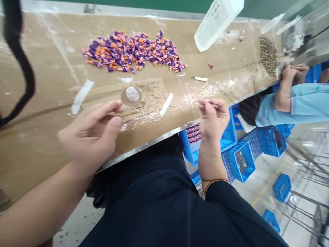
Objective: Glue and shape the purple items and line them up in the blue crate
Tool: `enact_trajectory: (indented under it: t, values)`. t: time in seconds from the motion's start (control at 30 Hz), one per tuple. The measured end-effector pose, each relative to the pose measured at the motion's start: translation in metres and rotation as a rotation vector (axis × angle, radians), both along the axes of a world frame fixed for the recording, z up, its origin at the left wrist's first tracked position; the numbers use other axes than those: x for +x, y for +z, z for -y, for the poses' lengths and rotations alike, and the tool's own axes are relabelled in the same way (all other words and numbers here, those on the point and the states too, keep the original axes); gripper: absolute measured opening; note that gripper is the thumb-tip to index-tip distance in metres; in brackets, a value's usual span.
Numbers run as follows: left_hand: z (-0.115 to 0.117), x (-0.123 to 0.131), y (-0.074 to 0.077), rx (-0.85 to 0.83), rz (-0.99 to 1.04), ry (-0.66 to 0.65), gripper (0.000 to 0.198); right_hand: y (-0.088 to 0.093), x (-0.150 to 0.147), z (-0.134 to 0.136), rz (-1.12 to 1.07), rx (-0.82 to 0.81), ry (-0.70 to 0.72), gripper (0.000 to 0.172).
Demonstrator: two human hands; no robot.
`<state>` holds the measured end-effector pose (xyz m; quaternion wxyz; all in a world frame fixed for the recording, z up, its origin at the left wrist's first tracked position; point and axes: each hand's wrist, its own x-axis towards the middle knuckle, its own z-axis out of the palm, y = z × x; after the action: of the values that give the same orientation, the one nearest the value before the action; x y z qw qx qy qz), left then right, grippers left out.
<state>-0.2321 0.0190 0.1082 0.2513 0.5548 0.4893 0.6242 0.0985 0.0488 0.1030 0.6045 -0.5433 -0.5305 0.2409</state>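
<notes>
My right hand [213,120] is raised just past the table's front edge, with a small pink piece [207,102] pinched between its thumb and fingers. Most of that piece is hidden by the fingers. My left hand [89,132] hovers, slightly blurred, over the tan work surface [46,68], with its fingers curled and apart and nothing visible in them. Its fingertips are nearest a round transparent cap [132,94]. Further away lies a large pile of small purple and orange pieces [131,51].
A white plastic bottle [217,22] leans at the far side. A small white-handled knife [199,78] and white strips lie on the table. A co-worker's hands [294,72] work beside a brown pile [268,56]. Blue crates [241,161] stand below the edge.
</notes>
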Motion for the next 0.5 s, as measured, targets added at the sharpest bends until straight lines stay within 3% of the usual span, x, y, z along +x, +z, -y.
enact_trajectory:
  t: [0.13,0.2,0.27,0.33,0.4,0.5]
  values:
    - [-0.003,-0.003,0.004,-0.032,0.077,0.012,0.044,-0.013,0.141,0.027,0.169,0.006,-0.499,0.033]
    - [0.001,-0.003,0.013,-0.165,0.113,0.004,0.047,-0.026,0.193,0.042,0.269,-0.183,-0.660,0.035]
    - [0.005,-0.002,0.023,-0.267,0.103,-0.003,0.052,-0.043,0.227,0.054,0.379,-0.516,-0.691,0.034]
    - [0.008,-0.001,0.029,-0.247,0.082,-0.009,0.054,-0.060,0.247,0.060,0.473,-0.762,-0.656,0.035]
    - [0.007,0.001,0.028,-0.247,0.060,-0.018,0.052,-0.074,0.258,0.061,0.540,-0.881,-0.625,0.037]
    - [-0.001,0.004,0.015,-0.289,0.038,0.059,0.033,-0.087,0.267,0.056,0.664,-0.976,-0.588,0.037]
